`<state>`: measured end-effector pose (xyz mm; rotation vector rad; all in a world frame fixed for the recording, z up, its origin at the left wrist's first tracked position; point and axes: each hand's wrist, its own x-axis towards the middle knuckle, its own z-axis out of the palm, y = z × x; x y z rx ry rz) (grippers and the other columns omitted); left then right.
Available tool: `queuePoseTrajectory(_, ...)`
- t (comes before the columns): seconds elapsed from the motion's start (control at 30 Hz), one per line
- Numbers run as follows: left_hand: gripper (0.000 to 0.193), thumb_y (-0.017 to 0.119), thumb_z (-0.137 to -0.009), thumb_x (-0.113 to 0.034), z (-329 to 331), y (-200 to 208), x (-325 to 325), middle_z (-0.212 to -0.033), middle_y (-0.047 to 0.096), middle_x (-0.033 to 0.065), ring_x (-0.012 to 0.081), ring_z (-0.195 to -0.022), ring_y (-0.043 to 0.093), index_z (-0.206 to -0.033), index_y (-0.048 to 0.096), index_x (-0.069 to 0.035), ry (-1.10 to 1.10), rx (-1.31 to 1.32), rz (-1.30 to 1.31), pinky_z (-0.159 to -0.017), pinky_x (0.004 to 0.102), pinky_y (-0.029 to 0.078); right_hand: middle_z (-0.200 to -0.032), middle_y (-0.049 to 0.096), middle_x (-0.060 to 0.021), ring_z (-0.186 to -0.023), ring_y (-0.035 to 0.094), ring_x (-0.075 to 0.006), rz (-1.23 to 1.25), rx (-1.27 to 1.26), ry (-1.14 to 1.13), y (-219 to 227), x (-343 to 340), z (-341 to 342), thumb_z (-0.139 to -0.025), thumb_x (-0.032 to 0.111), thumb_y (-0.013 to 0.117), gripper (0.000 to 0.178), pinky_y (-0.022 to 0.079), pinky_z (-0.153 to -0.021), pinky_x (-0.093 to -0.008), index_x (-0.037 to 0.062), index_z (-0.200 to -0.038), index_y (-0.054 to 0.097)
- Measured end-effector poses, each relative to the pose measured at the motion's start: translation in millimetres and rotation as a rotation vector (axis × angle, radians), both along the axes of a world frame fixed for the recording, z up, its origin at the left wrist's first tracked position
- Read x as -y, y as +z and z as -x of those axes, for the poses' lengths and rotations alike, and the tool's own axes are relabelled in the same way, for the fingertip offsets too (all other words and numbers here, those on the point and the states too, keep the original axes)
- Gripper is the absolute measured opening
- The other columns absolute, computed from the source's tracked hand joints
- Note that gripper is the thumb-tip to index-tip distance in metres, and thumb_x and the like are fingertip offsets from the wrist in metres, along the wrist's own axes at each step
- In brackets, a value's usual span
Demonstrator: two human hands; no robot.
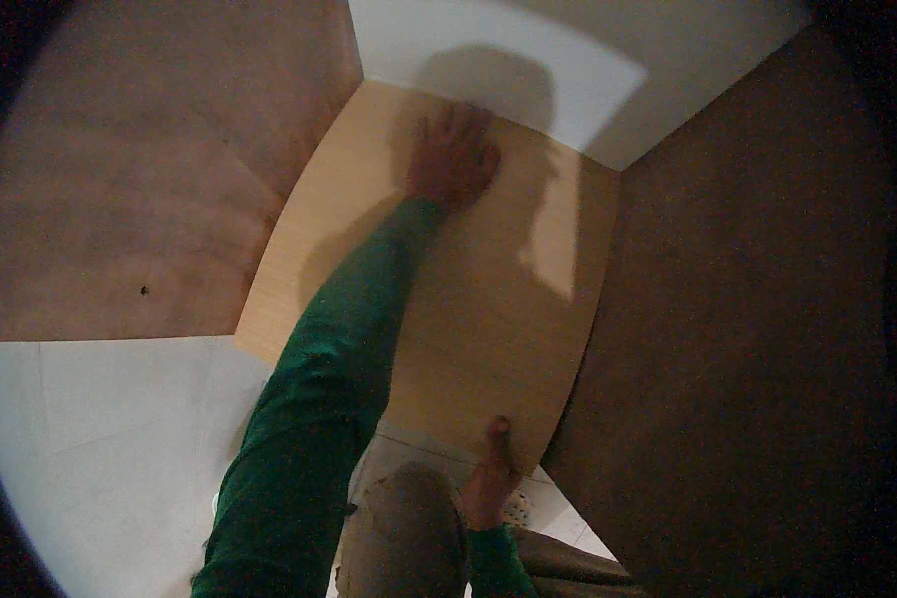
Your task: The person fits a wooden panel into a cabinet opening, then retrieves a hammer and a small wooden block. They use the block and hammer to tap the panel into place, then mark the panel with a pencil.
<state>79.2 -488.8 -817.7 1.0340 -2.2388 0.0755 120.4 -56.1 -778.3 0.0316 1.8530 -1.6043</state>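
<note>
A light wood-coloured board (488,329) spans the gap between two brown side panels, its far edge meeting a white surface. My left hand (451,164) presses on the board close to that far edge, fingers spread. At the near right corner, my right hand (490,483) grips the board's front edge. Its thumb lies on top, while its other fingers are hidden below the board. Both my arms wear green sleeves.
The left brown panel (169,179) has a small dark hole in it. On the right stands the other brown panel (728,329). A white wall-like surface (588,80) closes the far side. Pale floor (110,448) shows at lower left, and my knee (409,528) is under the near edge.
</note>
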Motion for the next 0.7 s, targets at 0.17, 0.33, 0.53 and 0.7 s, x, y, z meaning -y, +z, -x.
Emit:
queuePoseTrajectory(0.17, 0.053, 0.06, -0.103, -0.045, 1.0, 9.5, 8.8, -0.151, 0.063, 0.0142, 0.0403, -0.145, 0.052, -0.143, 0.067, -0.011, -0.067, -0.05, -0.003, -0.121, 0.067, 0.036, -0.132, 0.068, -0.0112, -0.116, 0.063, -0.0234, -0.089, -0.145, 0.088, -7.2, -1.6, 8.4, -0.112, 0.039, 0.068, 0.052, 0.054, -0.101, -0.0411, -0.002, -0.143, 0.066)
queuePoseTrajectory(0.33, 0.049, 0.058, -0.103, -0.04, 13.2, -14.1, -9.9, -0.156, 0.061, 0.016, 0.0413, -0.148, 0.051, -0.144, 0.068, -0.015, 0.25, -0.105, -0.084, -0.126, 0.0739, 0.026, -0.129, 0.07, -0.0142, -0.112, 0.064, -0.0234, -0.242, -0.494, 0.434, -30.4, -9.0, 18.6, -0.115, 0.035, 0.062, 0.047, 0.056, -0.098, -0.0411, -0.0022, -0.144, 0.067)
queuePoseTrajectory(0.53, 0.043, 0.065, -0.103, -0.024, -31.2, 22.3, -253.0, -0.16, 0.057, 0.0195, 0.0408, -0.156, 0.045, -0.144, 0.069, -0.012, -0.191, -0.258, -0.325, -0.13, 0.0604, 0.032, -0.132, 0.073, -0.018, -0.112, 0.07, -0.0278, -0.124, -0.717, 0.419, -45.1, -7.2, 49.6, -0.116, 0.026, 0.06, 0.041, 0.061, -0.097, -0.0456, 0.0008, -0.147, 0.067)
queuePoseTrajectory(0.7, 0.014, 0.072, -0.105, -0.015, -165.7, 52.2, -341.0, -0.121, 0.077, 0.0086, 0.0224, -0.102, 0.075, -0.116, 0.077, -0.008, 0.18, -0.889, -0.866, -0.091, 0.0365, 0.06, -0.14, 0.071, -0.0181, -0.121, 0.068, -0.0277, 0.129, 0.01, 0.04, 15.8, 25.3, 15.0, -0.115, 0.018, 0.06, 0.036, 0.057, -0.107, -0.0432, -0.0018, -0.144, 0.068)
